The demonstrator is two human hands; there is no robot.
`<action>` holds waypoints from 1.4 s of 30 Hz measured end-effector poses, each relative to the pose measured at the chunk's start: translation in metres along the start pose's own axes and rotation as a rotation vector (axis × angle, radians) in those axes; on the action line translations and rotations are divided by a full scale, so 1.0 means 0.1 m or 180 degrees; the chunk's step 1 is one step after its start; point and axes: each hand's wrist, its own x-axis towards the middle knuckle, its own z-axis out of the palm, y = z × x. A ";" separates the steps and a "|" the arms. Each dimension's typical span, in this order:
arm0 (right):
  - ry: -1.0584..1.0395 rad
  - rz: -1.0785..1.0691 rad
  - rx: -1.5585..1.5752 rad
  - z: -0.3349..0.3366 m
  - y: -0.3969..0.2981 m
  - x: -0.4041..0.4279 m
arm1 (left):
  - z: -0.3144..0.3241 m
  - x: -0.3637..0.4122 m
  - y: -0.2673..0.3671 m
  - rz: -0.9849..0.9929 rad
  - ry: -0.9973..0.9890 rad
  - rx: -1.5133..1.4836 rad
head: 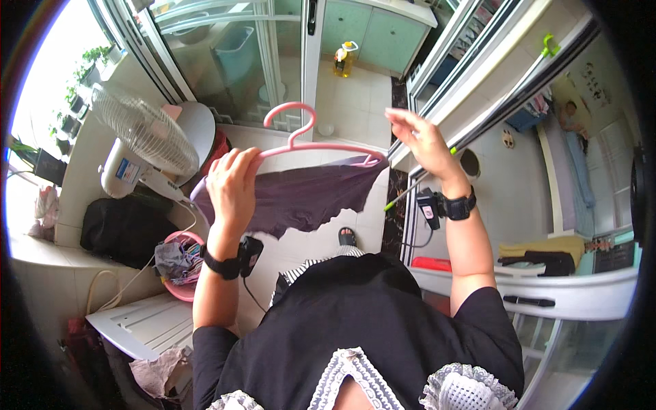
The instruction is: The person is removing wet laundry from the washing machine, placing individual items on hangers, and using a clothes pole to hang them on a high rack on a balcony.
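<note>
My left hand [233, 187] grips a pink plastic clothes hanger [328, 146] near its left shoulder, with the hook pointing up and away from me. A dark purple cloth garment [302, 197] hangs below the hanger's bar, stretched between the two ends; its lower edge is wavy. At the right end, the cloth wraps around the hanger's tip. My right hand [423, 141] is raised just right of that tip, apart from it, with fingers extended and nothing held. Part of the hanger's left side is hidden behind my left hand.
A white electric fan [146, 133] stands left beside a round table [197, 123]. A pink basin [187, 289] with hangers and cloth sits lower left. A green-tipped pole [512, 92] leans along the glass doors at right. An oil bottle [345, 60] stands ahead; a person [570, 120] sits far right.
</note>
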 end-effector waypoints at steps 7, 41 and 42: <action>-0.0343 0.0530 0.1605 -0.27 0.85 0.31 | 0.45 0.46 0.27 -0.0468 0.0070 0.0071; 0.3895 0.1840 0.0026 -2.65 4.28 0.01 | 0.21 0.94 0.52 -0.1179 0.0830 0.1036; 0.2707 0.1780 0.0001 -2.53 4.31 0.05 | 0.18 0.90 0.51 -0.1229 0.0843 0.1035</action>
